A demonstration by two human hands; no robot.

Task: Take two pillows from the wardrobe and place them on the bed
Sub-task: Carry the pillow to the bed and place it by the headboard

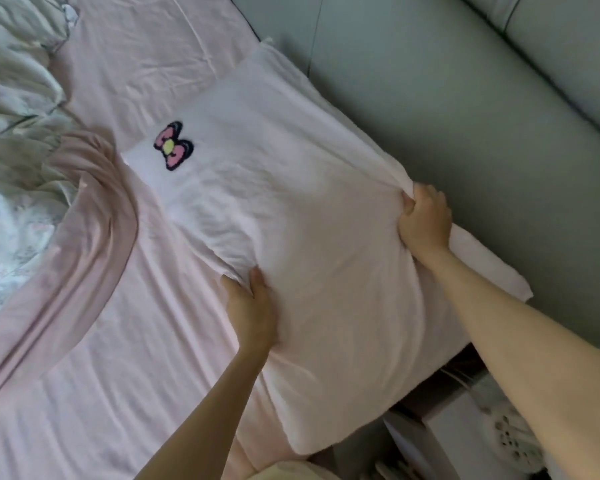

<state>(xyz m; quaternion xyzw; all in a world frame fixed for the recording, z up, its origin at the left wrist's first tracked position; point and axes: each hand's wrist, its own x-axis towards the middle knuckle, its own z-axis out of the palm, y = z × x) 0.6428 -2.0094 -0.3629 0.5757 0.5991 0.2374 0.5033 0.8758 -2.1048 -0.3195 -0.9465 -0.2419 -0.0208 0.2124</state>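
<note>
A pale pink pillow [326,289] lies on the pink bed sheet [125,375] at the head of the bed, overlapping a second pale pillow [243,140] that bears a pink and black bow patch. My left hand [252,306] pinches the near pillow's left edge. My right hand [425,220] grips its far edge beside the headboard. The near pillow's lower corner hangs past the mattress edge.
A grey-green padded headboard [465,98] runs along the right. A crumpled floral duvet [11,140] and a pink cover [94,216] lie bunched at the left. A white nightstand [465,431] with a small fan [513,434] stands at the lower right.
</note>
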